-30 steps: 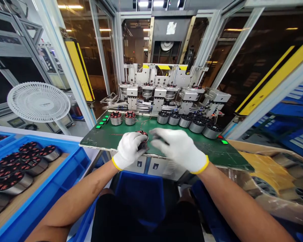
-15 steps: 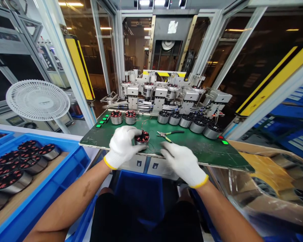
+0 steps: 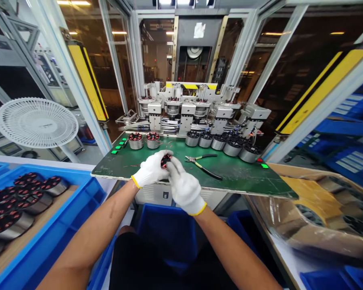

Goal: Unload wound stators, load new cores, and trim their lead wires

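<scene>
Both gloved hands were up over the front edge of the green board [image 3: 230,177], closed around a small motor [image 3: 166,161] with red windings, mostly hidden between them. The left hand [image 3: 150,169] had its fingers curled round the motor's side, and the right hand [image 3: 184,187] was pinching in from above with its fingertips. A pair of pliers [image 3: 203,166] lay on the board just right of the hands, more motors [image 3: 193,139] stood along the back, and a blue bin [image 3: 87,189] of them sat off left.
</scene>
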Motion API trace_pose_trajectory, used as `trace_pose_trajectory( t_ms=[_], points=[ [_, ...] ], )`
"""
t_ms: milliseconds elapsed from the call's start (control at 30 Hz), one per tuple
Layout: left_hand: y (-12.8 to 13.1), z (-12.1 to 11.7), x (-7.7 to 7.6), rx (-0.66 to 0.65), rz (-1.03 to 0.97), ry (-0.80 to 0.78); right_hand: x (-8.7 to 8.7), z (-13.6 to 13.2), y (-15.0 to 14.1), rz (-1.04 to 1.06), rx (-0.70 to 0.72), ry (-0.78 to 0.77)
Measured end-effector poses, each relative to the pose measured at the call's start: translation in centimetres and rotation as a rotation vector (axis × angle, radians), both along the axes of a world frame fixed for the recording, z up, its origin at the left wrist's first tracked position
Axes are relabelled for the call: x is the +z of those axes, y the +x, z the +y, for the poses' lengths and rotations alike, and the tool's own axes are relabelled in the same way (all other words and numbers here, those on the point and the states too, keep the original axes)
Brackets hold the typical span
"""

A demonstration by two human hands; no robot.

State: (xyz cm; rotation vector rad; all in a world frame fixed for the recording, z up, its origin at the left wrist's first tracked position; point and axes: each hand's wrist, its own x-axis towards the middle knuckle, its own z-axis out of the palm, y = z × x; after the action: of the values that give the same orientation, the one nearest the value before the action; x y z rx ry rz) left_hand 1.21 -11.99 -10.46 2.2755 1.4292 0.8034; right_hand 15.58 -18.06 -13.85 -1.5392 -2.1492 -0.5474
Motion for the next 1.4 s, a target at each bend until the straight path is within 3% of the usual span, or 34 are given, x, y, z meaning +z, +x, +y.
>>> trace_pose_trajectory(
  t_ms=[133,267,333,467,533,633,733,800,867,933,1000,1167,1267,1333,1400],
  points=[
    [-0.1,0.0,0.1,-0.010,-0.025,0.001,0.5,1.1,0.5,0.065,-0.124,0.035],
    [-0.1,0.0,0.2,-0.019,-0.044,-0.005,1.4,0.6,0.2,0.080,-0.275,-0.088],
    [-0.1,-0.1,0.2,-0.033,-0.052,-0.002,2.3,0.7,0.5,0.228,-0.184,-0.225],
    [-0.1,-0.3,0.3,-0.027,-0.048,-0.007,3.4,1.7,1.5,0.728,0.187,-0.685],
    [-0.1,-0.4,0.5,-0.021,-0.038,-0.014,3.4,2.1,2.3,0.814,0.260,-0.794],
    [-0.1,-0.6,0.8,-0.037,-0.047,-0.019,4.0,2.0,3.7,0.661,0.193,-0.665],
    [-0.2,-0.6,0.8,-0.046,-0.062,-0.026,5.9,1.1,4.5,0.161,0.096,-0.363],
    [-0.1,-0.4,0.6,-0.036,-0.063,-0.029,7.4,0.2,4.1,-0.240,0.150,-0.233],
    [-0.1,-0.1,0.3,-0.032,-0.065,-0.021,8.6,-0.3,3.0,-0.461,0.218,-0.202],
    [-0.1,0.0,0.2,-0.065,-0.070,-0.013,8.9,0.0,1.9,-0.424,0.201,-0.232],
    [-0.2,0.1,0.2,-0.088,-0.072,-0.018,8.5,1.0,1.4,-0.199,0.114,-0.309],
    [-0.3,-0.2,0.6,-0.060,-0.062,-0.035,5.3,2.4,2.7,0.262,-0.027,-0.468],
    [-0.4,-0.3,0.6,-0.069,-0.059,-0.045,4.2,0.6,3.6,0.362,-0.005,-0.254],
    [-0.5,-0.2,0.6,-0.073,-0.061,-0.051,4.0,-0.7,3.6,0.239,0.075,-0.088],
    [-0.6,0.1,0.6,-0.103,-0.072,-0.048,3.8,-1.5,3.2,0.052,0.078,-0.062]
  ],
)
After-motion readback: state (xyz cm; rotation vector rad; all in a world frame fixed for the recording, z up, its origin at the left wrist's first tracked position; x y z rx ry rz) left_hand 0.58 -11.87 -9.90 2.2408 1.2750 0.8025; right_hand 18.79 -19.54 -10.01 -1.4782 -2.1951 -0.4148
